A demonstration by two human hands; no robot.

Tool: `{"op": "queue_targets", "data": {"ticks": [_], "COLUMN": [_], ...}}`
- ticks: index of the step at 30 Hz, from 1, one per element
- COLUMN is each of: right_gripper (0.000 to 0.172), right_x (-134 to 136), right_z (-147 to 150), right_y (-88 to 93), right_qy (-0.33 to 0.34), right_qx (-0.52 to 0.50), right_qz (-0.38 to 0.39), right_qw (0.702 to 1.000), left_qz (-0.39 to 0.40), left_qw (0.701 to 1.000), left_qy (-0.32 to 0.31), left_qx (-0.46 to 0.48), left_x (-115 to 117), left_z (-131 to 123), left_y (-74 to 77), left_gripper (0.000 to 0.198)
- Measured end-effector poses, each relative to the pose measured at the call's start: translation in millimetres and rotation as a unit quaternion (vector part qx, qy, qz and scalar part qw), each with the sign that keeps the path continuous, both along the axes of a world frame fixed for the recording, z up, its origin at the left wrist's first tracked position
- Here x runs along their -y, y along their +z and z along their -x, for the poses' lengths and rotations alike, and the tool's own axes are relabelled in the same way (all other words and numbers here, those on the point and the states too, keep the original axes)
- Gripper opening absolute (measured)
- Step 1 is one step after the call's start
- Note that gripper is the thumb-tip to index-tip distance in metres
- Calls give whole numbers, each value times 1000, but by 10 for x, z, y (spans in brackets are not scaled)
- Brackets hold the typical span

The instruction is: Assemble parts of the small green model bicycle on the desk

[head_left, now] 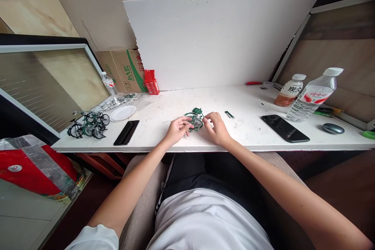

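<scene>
A small green model bicycle (195, 119) lies on the white table (164, 140), near its front edge. My left hand (177, 129) grips its left side with curled fingers. My right hand (215, 127) pinches its right side, fingertips closed on a part I cannot make out. A small green loose piece (229, 115) lies just right of my right hand.
Finished green model bicycles (89, 124) stand at the table's left end beside a white plate (123, 113) and a black case (126, 132). A black phone (285, 128), two bottles (312, 95), a mouse (333, 128) sit at right. A white foam board (216, 35) leans behind.
</scene>
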State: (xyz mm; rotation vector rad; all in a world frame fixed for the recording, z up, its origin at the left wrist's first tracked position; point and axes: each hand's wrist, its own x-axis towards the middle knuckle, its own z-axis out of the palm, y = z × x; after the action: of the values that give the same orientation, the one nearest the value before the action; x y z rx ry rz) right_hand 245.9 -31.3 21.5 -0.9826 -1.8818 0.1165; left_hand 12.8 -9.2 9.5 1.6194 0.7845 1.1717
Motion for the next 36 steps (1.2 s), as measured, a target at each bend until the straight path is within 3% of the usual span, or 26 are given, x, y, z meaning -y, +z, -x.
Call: {"op": "queue_targets", "data": {"ticks": [4, 6, 11, 17, 19, 21, 23, 26, 30, 36], "right_gripper": [29, 30, 32, 37, 37, 35, 30, 21, 18, 23], "right_x": [-6, -3, 19, 8, 1, -1, 4, 21, 46, 58], "right_z": [-7, -6, 1, 9, 13, 15, 18, 25, 44, 62], "right_y": [0, -1, -1, 7, 6, 2, -3, -10, -17, -34], "right_qy": [28, 46, 78, 82, 74, 60, 43, 25, 19, 85], "right_qx": [18, 39, 86, 101, 100, 93, 91, 105, 131, 184], "right_qz": [2, 1, -11, 10, 12, 12, 7, -4, -23, -42], "right_qw": [999, 998, 993, 991, 992, 994, 995, 994, 991, 978], "left_qz": [-112, -188, -332, -443, -425, -373, -290, -145, -26, -4], "left_qw": [990, 976, 925, 859, 869, 898, 935, 976, 980, 968], "left_qy": [76, 82, 29, 75, 84, 106, 133, 157, 193, 250], "left_qx": [-25, -77, -184, -244, -238, -210, -155, -36, 50, 25], "left_x": [-5, 11, 49, 49, 68, 87, 81, 0, -154, -259], "left_z": [-2, -5, -43, -79, -79, -76, -71, -45, 57, 222], "left_y": [-43, -54, -81, -82, -59, -29, -6, 3, 1, 9], "left_gripper": [71, 65, 64, 57, 51, 42, 35, 44, 53, 52]}}
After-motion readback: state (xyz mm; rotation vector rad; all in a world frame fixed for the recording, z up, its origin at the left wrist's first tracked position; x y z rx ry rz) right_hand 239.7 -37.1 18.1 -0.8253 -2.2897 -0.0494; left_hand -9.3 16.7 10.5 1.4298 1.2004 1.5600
